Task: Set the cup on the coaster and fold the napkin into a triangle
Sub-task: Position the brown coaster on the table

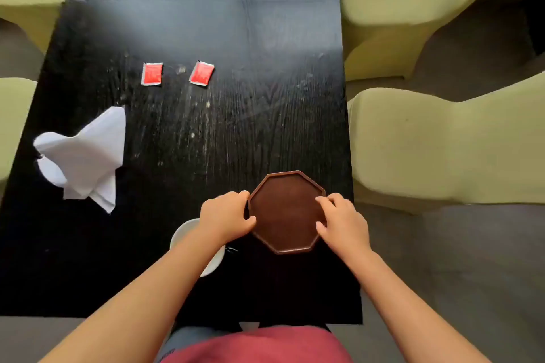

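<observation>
I have both hands on the coaster [284,212]: left hand [225,216] pinching its left edge, right hand [342,222] gripping its right edge. The cup [181,234] waits just left of it, under my left forearm; next I'd judge lifting it on. The napkin [84,158] lies crumpled well left.

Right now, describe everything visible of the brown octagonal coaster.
The brown octagonal coaster looks wooden, with a flat, darker middle and a thin raised rim. It lies flat near the right front of the black table, with nothing on it. The left hand grips its left edge and the right hand its right edge.
</observation>
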Available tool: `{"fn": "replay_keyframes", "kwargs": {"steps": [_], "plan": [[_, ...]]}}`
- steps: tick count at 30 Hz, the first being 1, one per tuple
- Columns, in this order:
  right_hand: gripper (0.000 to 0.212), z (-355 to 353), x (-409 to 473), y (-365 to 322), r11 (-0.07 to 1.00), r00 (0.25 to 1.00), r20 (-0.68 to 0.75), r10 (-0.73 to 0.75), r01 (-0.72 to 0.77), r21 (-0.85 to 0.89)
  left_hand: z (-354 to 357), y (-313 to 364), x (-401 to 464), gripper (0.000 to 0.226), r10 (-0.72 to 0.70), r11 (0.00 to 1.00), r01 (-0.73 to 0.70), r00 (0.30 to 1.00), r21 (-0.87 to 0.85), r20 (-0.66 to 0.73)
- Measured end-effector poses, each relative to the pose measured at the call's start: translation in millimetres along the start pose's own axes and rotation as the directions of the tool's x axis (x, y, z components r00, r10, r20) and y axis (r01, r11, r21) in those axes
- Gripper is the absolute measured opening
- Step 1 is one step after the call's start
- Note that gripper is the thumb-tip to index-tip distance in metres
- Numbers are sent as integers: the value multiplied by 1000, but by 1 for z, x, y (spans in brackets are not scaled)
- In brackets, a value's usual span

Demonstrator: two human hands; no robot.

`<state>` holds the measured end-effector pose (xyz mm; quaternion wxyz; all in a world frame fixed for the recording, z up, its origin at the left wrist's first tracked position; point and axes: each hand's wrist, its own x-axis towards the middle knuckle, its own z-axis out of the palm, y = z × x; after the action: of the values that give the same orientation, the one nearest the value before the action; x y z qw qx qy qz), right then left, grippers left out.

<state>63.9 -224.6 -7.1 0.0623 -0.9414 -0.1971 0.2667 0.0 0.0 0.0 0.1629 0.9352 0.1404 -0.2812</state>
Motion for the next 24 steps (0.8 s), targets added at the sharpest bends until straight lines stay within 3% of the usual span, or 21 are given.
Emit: {"fn": "replay_keyframes", "kwargs": {"steps": [3, 5, 12, 15, 19, 24], "plan": [[67, 10, 3, 4, 996, 997, 45, 63, -66, 60, 11, 2, 8, 31, -83, 997, 83, 996, 2, 40], [70, 16, 6, 2, 984, 990, 47, 134, -139, 115, 19, 8, 12, 33, -165, 980, 172, 984, -102, 74], [50, 25, 16, -15, 877, 929, -12, 369, -344, 334, 33, 25, 20, 39, -364, 808, 362, 927, -465, 88], [44, 24, 24, -14, 836, 906, -20, 424, -383, 393, 36, 19, 20, 30, -426, 715, 417, 896, -562, 124], [39, 24, 36, -11, 804, 903, -34, 428, -362, 472, 36, 11, 27, 23, -473, 649, 399, 879, -648, 68], [35, 18, 58, -13, 758, 902, -93, 421, -294, 582, 22, 5, 43, 31, -476, 578, 288, 879, -764, -29]]}}
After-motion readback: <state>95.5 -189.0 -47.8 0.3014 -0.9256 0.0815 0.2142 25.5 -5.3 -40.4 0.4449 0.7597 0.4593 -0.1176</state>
